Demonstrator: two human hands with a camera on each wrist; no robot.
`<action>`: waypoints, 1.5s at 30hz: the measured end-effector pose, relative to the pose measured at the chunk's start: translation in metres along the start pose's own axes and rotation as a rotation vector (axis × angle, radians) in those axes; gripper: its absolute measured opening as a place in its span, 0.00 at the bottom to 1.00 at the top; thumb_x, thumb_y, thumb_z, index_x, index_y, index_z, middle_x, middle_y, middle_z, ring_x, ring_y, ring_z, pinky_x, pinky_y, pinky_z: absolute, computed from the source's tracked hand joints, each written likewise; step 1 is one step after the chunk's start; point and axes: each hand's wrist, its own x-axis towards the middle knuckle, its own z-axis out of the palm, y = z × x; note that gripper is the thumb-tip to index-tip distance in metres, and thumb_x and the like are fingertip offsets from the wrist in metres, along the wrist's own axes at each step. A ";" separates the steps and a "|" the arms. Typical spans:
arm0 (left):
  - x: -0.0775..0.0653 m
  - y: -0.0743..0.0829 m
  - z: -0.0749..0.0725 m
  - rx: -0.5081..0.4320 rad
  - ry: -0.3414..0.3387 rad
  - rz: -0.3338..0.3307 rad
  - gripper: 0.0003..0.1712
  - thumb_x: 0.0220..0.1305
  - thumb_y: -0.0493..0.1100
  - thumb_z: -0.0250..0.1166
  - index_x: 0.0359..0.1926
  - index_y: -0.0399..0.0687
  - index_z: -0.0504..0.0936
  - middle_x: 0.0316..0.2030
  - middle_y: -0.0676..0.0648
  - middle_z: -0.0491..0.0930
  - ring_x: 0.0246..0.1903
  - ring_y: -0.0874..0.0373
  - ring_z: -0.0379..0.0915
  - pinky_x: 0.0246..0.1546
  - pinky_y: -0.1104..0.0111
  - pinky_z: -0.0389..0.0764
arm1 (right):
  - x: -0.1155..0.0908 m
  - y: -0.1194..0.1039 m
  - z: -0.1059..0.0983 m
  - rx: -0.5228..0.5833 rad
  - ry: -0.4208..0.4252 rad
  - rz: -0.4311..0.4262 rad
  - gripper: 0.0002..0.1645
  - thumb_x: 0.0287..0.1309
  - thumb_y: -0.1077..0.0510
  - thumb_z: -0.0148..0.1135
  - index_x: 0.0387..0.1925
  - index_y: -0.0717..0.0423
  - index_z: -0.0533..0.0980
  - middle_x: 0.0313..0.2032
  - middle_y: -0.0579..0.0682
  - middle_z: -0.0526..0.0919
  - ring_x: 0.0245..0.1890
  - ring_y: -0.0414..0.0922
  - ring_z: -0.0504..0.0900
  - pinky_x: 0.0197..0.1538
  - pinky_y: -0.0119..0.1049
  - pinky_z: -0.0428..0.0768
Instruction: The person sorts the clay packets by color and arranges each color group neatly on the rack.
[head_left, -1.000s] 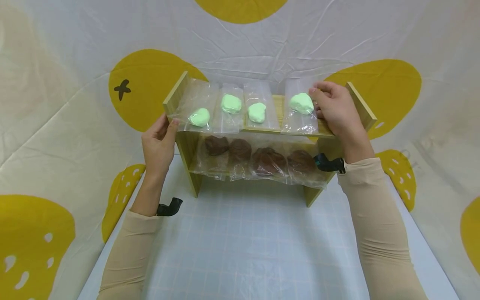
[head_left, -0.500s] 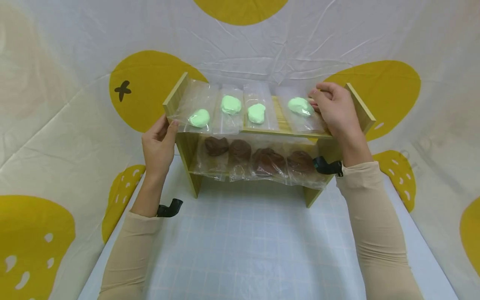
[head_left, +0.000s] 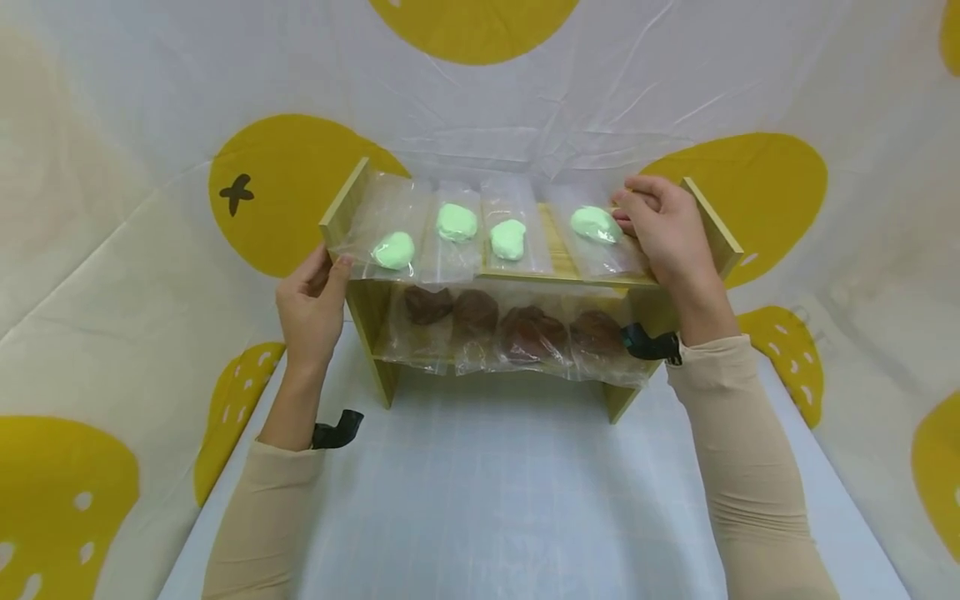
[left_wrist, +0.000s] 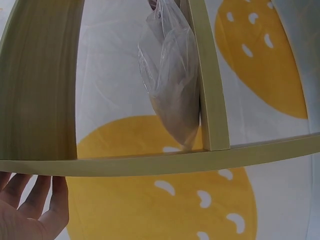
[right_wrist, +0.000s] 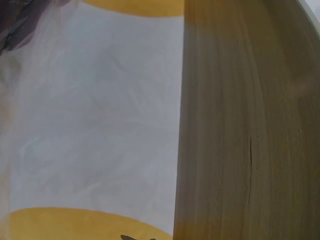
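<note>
A small two-tier wooden shelf (head_left: 551, 277) stands before me. Along its top lie several clear plastic bags, each with a pale green lump. My left hand (head_left: 309, 312) holds the shelf's left side, thumb at the front corner beside the leftmost bag (head_left: 386, 200); in the left wrist view its fingers (left_wrist: 59, 197) meet the outside of the side panel. With curled fingers, my right hand (head_left: 667, 237) pinches the right edge of the rightmost bag (head_left: 600, 257), whose pale green lump (head_left: 595, 224) lies left of the fingertips. That bag slants, its lower end toward the right.
Several clear bags with dark brown lumps (head_left: 531, 333) sit on the lower tier, overhanging its front edge. A raised right side panel (head_left: 712, 225) stands just beyond my right hand. The shelf rests on a pale checked tablecloth (head_left: 487, 492), with a yellow-patterned cloth (head_left: 480, 108) behind.
The rightmost bag has shifted slightly left at its top and now slants, its lower end swung right. My right hand has moved slightly left with it; my left hand keeps its hold.
</note>
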 end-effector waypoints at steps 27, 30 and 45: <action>0.006 0.012 0.004 0.134 -0.024 0.039 0.21 0.71 0.40 0.64 0.62 0.42 0.80 0.55 0.43 0.82 0.53 0.55 0.79 0.53 0.67 0.79 | -0.030 -0.007 -0.015 0.515 0.138 -0.183 0.16 0.66 0.64 0.63 0.53 0.66 0.78 0.43 0.63 0.83 0.40 0.55 0.83 0.43 0.37 0.85; 0.002 0.010 -0.003 0.168 -0.018 0.039 0.20 0.70 0.42 0.64 0.61 0.45 0.81 0.54 0.46 0.82 0.53 0.56 0.79 0.49 0.70 0.80 | -0.048 -0.001 -0.013 0.548 0.105 -0.246 0.18 0.66 0.65 0.63 0.55 0.69 0.77 0.43 0.65 0.82 0.40 0.56 0.82 0.43 0.38 0.85; -0.065 0.000 -0.026 0.229 -0.093 0.036 0.16 0.70 0.32 0.62 0.57 0.35 0.81 0.53 0.42 0.82 0.52 0.54 0.79 0.49 0.77 0.78 | -0.126 0.075 -0.015 0.614 -0.063 -0.341 0.21 0.73 0.68 0.50 0.61 0.79 0.67 0.41 0.65 0.80 0.41 0.55 0.80 0.46 0.38 0.83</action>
